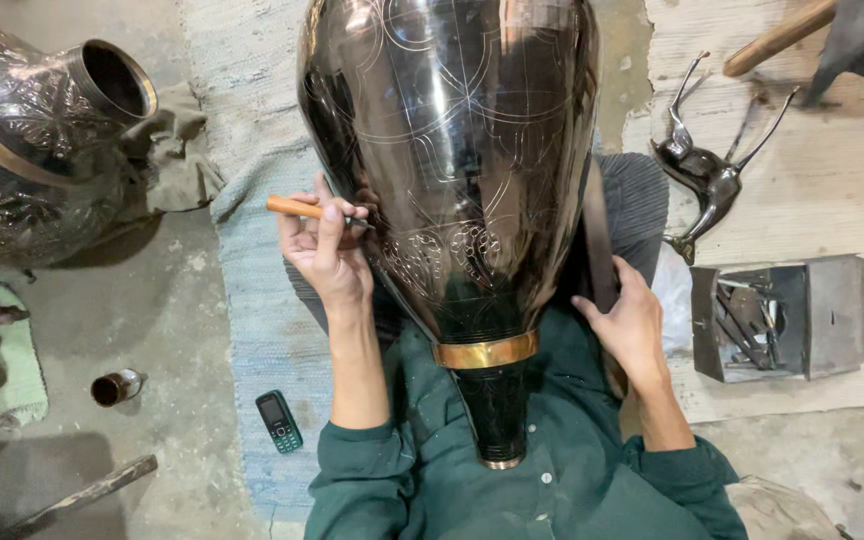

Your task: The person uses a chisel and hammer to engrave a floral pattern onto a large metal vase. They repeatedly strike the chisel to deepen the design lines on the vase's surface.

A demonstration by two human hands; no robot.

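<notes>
We see a large dark metal vase [452,180] lying across the person's lap, neck toward the body, with a brass band [485,352] around the neck and fine engraved line patterns on its glossy belly. The left hand [324,255] grips a wooden-handled engraving tool [302,209], fingers curled round the handle, tip touching the vase's left flank near the scrollwork. The right hand [632,325] lies open against the vase's right side, fingers spread, palm bracing it; it grasps nothing. Both sleeves are dark green.

Around: a pale blue woven mat [252,320] under the person, a small mobile phone [279,421] on it just beside the left elbow. A second ornate vase [42,130] lies top left on a cloth. A small dark cup [117,386] stands on the concrete floor. Right of the vase, a metal deer figurine [707,170] sits on wooden boards, and an open metal box [777,318] holds tools. A wooden handle [777,38] shows top right.
</notes>
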